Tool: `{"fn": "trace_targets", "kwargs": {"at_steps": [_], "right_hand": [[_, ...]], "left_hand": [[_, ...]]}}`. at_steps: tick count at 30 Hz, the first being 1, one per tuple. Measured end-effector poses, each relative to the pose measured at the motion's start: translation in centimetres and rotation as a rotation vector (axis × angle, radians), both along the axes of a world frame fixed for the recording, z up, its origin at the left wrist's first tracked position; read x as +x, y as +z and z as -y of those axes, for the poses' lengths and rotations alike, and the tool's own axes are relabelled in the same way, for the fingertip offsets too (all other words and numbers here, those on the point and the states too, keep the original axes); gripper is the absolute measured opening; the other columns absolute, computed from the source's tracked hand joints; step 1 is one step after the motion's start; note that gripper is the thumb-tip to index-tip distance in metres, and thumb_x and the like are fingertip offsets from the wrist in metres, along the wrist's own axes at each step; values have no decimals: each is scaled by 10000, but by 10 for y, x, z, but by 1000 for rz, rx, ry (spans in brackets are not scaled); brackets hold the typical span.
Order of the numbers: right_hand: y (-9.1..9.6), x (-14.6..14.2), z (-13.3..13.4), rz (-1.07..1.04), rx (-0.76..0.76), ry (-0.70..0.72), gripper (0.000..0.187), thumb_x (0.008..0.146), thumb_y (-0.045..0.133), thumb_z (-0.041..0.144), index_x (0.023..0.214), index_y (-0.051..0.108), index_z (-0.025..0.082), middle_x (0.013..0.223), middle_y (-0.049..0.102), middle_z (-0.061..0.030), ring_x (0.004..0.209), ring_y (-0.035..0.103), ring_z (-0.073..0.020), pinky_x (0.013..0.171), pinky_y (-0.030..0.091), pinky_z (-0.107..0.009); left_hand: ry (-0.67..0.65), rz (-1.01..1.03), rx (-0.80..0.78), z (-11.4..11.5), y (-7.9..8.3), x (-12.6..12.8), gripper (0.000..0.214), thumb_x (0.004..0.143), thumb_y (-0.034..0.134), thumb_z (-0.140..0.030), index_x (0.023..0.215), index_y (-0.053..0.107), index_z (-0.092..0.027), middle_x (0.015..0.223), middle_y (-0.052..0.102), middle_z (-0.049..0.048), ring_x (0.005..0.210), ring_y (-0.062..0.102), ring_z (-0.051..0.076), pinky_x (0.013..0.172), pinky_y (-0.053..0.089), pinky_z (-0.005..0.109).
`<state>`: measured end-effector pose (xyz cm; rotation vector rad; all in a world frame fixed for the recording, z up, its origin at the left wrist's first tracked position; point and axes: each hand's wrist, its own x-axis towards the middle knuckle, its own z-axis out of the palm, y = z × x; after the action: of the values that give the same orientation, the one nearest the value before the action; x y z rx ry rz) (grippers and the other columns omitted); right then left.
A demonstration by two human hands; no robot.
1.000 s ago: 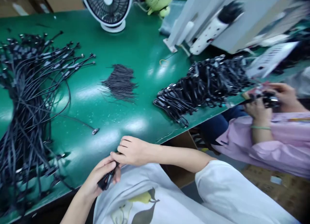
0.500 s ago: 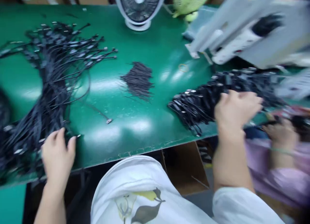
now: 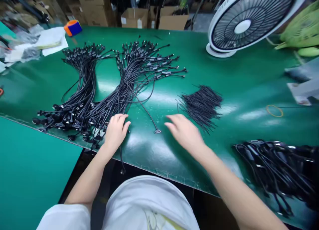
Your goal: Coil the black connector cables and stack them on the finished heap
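My left hand [image 3: 116,132] rests at the near right edge of a pile of black cables [image 3: 107,102], thumb and fingers apart; nothing shows held in it. One cable end [image 3: 122,162] hangs below that hand over the table edge. A single cable with a metal plug [image 3: 157,131] lies stretched out between my hands. Over the green table, my right hand [image 3: 184,132] reaches leftward, thumb and fingers apart and empty. Just beyond it is a heap of thin black ties [image 3: 203,105]. At the right lies a stack of folded cable bundles [image 3: 279,170].
A white fan [image 3: 243,26] stands at the back right, beside a green plastic object [image 3: 302,32]. A yellow rubber band [image 3: 274,111] lies on the table. An orange and blue tape roll [image 3: 72,28] and papers [image 3: 51,39] are at the back left. Cardboard boxes [image 3: 134,17] stand behind.
My right hand has left the folded bundles and moved left, to near the loose plug. My left hand stays by the cable pile. The view has swung left.
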<state>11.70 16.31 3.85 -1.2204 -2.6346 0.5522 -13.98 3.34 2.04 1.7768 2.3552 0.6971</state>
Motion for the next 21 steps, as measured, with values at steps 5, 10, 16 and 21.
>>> {"fn": "trace_targets", "kwargs": {"at_steps": [5,10,16,21], "right_hand": [[-14,-134,-17,59,-142,102,209,959,427,251,1060,569,135,1003,643,-131,884,627,-205,753,466,-303],[24,-125,7,-137,-228,429,173,968,437,295,900,557,192,807,611,2,737,584,-121,679,451,-226],[32,-136,0,-316,210,703,363,933,413,218,1267,552,192,1332,541,-160,1159,577,-263,922,497,-432],[20,-222,-53,-188,402,1019,285,870,428,139,966,693,187,1025,708,-159,966,655,-265,862,501,-415]], "left_hand": [[-65,543,-51,-14,3,25,420,896,550,-319,1283,539,-156,1135,655,126,974,616,246,963,445,419],[-62,1219,70,3,5,51,422,889,575,-333,1268,474,-180,1176,627,102,1015,614,209,915,463,345],[-88,1492,64,44,30,48,259,909,514,-345,1051,589,-142,637,524,-20,610,523,126,691,439,288],[-89,1766,-34,103,63,18,302,879,592,-333,1130,614,-166,539,297,-92,430,227,63,437,220,203]]}}
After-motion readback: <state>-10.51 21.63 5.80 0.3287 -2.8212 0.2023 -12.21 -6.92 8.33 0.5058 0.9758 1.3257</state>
